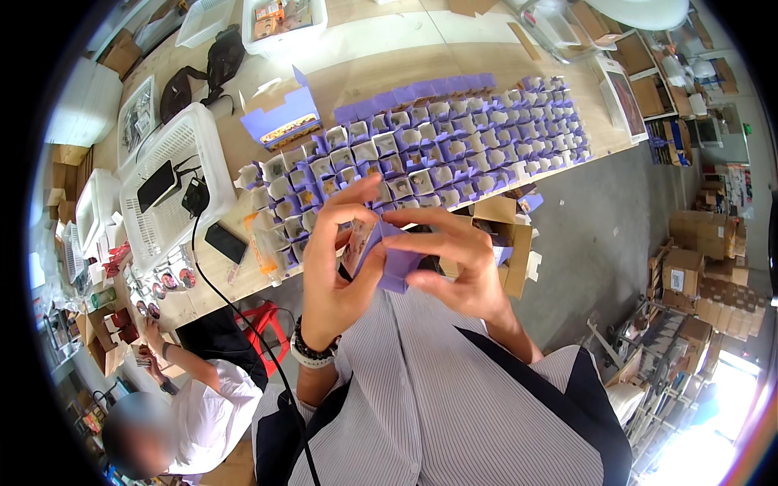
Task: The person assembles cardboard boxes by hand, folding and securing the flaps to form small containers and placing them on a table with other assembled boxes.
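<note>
Between my hands, in front of my chest, is a small purple cardboard box (pixel 397 269) with a printed side facing left. My left hand (pixel 328 279) grips it from the left, thumb against its front. On the other side my right hand (pixel 463 263) has its fingers over the upper edge and its thumb near the lower right corner. What the box contains cannot be seen. Just beyond, rows of small open purple boxes (pixel 442 154) stand packed together on the wooden table (pixel 356 61).
A larger purple display carton (pixel 284 113) stands behind the rows. To the left are a white plastic basket (pixel 174 215) and a dark phone (pixel 226 243). A red stool (pixel 266 328) sits below the table edge. A co-worker (pixel 215 401) handles things at lower left. A cardboard box (pixel 512 251) is at right.
</note>
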The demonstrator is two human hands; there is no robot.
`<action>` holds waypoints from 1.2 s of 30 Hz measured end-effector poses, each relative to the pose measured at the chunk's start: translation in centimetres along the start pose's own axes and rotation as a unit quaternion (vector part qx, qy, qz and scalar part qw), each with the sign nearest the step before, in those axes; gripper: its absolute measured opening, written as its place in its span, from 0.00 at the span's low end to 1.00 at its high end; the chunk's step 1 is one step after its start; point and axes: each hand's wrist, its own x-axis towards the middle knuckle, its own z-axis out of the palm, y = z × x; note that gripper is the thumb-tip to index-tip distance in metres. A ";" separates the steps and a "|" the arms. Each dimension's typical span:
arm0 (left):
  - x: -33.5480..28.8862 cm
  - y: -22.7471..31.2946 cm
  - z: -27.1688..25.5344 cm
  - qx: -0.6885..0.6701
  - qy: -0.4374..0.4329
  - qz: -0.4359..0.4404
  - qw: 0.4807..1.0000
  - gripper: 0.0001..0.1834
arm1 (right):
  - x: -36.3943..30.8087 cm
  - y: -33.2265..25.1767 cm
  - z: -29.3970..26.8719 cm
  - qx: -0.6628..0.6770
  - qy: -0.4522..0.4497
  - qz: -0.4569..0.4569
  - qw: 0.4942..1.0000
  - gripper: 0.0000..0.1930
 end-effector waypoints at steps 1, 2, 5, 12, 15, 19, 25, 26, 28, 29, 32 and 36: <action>0.2 0.3 -0.3 0.031 -0.005 0.004 0.999 0.19 | -0.3 0.1 0.3 0.020 0.010 0.040 0.999 0.27; 0.4 0.5 -0.5 0.062 -0.008 0.009 0.998 0.19 | -0.4 0.2 0.5 0.040 0.019 0.081 0.996 0.29; 0.4 0.2 -0.7 0.057 -0.026 0.033 0.998 0.20 | -0.1 0.4 1.6 0.073 0.038 0.127 0.988 0.33; -0.2 0.6 -0.3 0.110 -0.051 0.022 0.992 0.33 | -0.1 0.9 1.7 0.217 0.089 0.133 0.963 0.29; -0.4 0.9 0.4 0.090 -0.036 0.009 0.995 0.32 | -0.2 1.1 1.9 0.160 0.084 0.114 0.977 0.28; -0.5 -0.3 0.9 0.075 0.004 0.021 0.997 0.28 | -0.1 0.6 2.4 0.085 0.092 0.117 0.985 0.26; -0.4 0.2 0.9 0.092 0.016 0.012 0.996 0.27 | 0.3 -0.3 3.2 -0.001 0.113 0.121 0.986 0.26; -0.4 0.2 0.8 0.098 0.015 0.009 0.995 0.27 | 0.4 -0.4 3.3 -0.008 0.117 0.124 0.985 0.25; -0.5 0.3 0.8 0.081 0.017 -0.004 0.997 0.27 | 0.7 -0.7 3.5 -0.023 0.123 0.131 0.984 0.25; -0.4 0.3 0.8 0.073 0.017 -0.009 0.997 0.27 | 0.7 -0.6 3.6 -0.030 0.124 0.131 0.983 0.25; -0.2 0.2 0.6 0.092 0.007 0.001 0.996 0.27 | 0.7 -0.3 3.8 -0.049 0.128 0.123 0.983 0.25; -0.1 0.1 0.4 0.078 -0.004 0.005 0.997 0.28 | 1.0 0.0 4.0 -0.061 0.127 0.113 0.984 0.25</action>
